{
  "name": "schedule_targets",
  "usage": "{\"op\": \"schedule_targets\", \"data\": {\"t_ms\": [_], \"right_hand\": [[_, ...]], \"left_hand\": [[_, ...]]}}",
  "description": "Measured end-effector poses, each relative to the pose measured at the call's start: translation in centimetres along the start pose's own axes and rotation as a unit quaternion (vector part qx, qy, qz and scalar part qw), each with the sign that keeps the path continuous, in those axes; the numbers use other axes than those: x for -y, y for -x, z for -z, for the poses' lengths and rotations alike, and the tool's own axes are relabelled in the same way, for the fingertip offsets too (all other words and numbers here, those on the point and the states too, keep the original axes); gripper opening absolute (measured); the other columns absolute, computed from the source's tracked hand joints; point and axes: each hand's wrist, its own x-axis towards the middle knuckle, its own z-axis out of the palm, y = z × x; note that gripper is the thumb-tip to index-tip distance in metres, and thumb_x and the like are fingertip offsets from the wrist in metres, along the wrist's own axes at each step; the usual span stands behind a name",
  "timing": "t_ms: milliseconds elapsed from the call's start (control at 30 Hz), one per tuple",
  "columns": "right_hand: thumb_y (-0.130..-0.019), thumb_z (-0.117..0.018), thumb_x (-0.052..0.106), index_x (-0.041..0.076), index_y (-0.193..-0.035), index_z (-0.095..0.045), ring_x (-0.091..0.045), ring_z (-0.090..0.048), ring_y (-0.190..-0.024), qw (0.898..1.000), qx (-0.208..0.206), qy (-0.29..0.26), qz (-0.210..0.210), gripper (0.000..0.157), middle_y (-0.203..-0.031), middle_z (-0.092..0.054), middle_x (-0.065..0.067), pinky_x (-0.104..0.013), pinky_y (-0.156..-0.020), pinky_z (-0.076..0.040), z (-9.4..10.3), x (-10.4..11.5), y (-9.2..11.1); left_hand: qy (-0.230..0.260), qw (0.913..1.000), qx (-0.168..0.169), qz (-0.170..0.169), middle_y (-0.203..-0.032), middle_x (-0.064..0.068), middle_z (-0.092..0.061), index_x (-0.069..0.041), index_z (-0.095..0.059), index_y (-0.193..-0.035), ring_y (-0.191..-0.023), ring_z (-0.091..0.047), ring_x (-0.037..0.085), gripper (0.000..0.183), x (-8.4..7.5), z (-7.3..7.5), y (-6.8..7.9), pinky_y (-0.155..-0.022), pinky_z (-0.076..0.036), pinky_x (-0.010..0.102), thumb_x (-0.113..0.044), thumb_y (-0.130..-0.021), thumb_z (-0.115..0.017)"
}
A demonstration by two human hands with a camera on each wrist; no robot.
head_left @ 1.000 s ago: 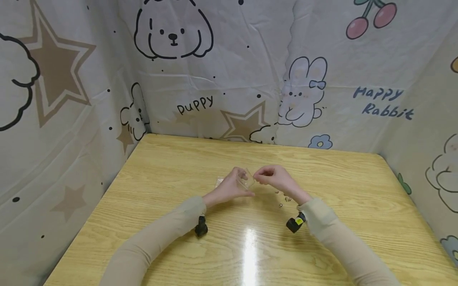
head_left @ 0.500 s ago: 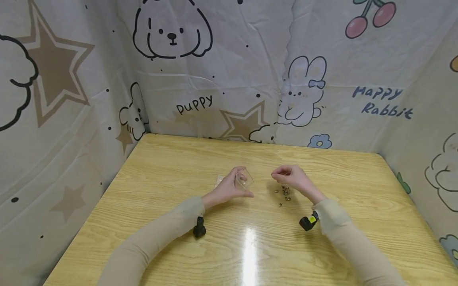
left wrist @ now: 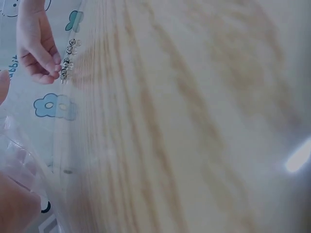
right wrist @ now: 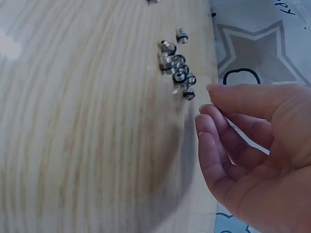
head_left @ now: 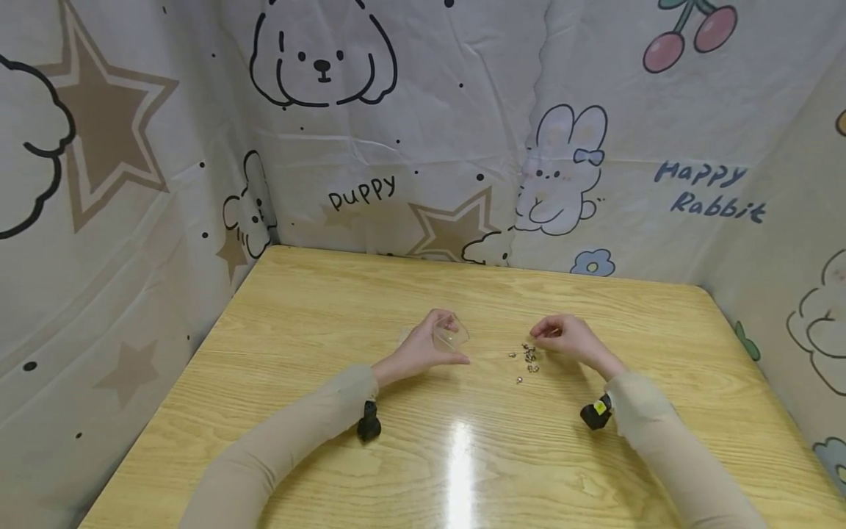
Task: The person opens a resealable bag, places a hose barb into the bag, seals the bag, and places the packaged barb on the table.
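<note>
My left hand (head_left: 423,344) grips a small clear plastic box (head_left: 452,335) above the table, its mouth tilted to the right. Part of that box also shows in the left wrist view, close beside the fingers (left wrist: 14,204). Several small, shiny, silver and dark bead-like pieces (right wrist: 180,68) lie in a loose cluster on the wood. My right hand (head_left: 570,338) hovers at the right edge of this cluster (head_left: 530,355). In the right wrist view its thumb and fingers (right wrist: 243,102) are loosely bent, with a gap between the tips and nothing held.
A light wooden table (head_left: 317,308) spans the work area, with a bright reflection near its front. Behind and at both sides hangs a printed cloth (head_left: 423,110). A clear, flat-looking piece (head_left: 405,335) lies behind the left hand. Each wrist carries a small black camera (head_left: 369,422).
My right hand has drawn back from the box's mouth and moved right, down to the cluster, which now shows more fully. My left hand with the box stays almost in place.
</note>
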Motion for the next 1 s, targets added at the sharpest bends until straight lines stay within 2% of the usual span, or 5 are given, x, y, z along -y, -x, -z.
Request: {"op": "schedule_targets", "data": {"t_ms": [300, 500, 767, 1000], "right_hand": [[-0.087, -0.074, 0.011, 0.004, -0.097, -0.073, -0.014, -0.063, -0.085, 1.0, -0.001, 0.024, 0.017, 0.012, -0.094, -0.073, -0.011, -0.025, -0.079, -0.052, -0.55, -0.96, -0.1], [-0.087, -0.074, 0.011, 0.004, -0.096, -0.073, -0.015, -0.062, -0.084, 0.999, 0.0, 0.034, 0.023, 0.011, -0.092, -0.073, -0.01, -0.027, -0.078, -0.051, -0.54, -0.96, -0.19], [-0.087, -0.075, 0.013, 0.006, -0.095, -0.074, -0.012, -0.061, -0.081, 0.998, 0.003, 0.05, 0.034, 0.011, -0.09, -0.073, -0.007, -0.024, -0.074, -0.05, -0.74, -1.07, -0.42], [-0.087, -0.074, 0.013, 0.007, -0.089, -0.075, -0.01, -0.059, -0.076, 0.997, -0.004, 0.07, 0.038, 0.006, -0.086, -0.074, -0.006, -0.024, -0.072, -0.048, -0.79, -0.97, -0.43]], "left_hand": [[-0.017, 0.9996, -0.007, -0.019, -0.138, 0.01, -0.055, -0.009, -0.037, -0.144, -0.136, -0.047, 0.028, 0.082, 0.12, 0.08, 0.06, -0.116, -0.036, 0.052, -0.031, -0.08, -0.084], [-0.009, 0.9996, -0.015, -0.023, -0.137, 0.009, -0.056, -0.011, -0.039, -0.142, -0.134, -0.048, 0.027, 0.08, 0.05, 0.01, 0.08, -0.117, -0.035, 0.052, -0.028, -0.079, -0.085], [0.007, 0.9991, -0.021, -0.037, -0.135, 0.008, -0.057, -0.007, -0.038, -0.142, -0.132, -0.051, 0.026, 0.079, 0.03, -0.22, 0.06, -0.116, -0.035, 0.053, -0.023, -0.08, -0.084], [0.026, 0.9986, -0.029, -0.037, -0.136, 0.008, -0.057, -0.01, -0.04, -0.139, -0.137, -0.047, 0.027, 0.075, -0.27, -0.32, 0.22, -0.118, -0.029, 0.058, -0.021, -0.08, -0.084]]}}
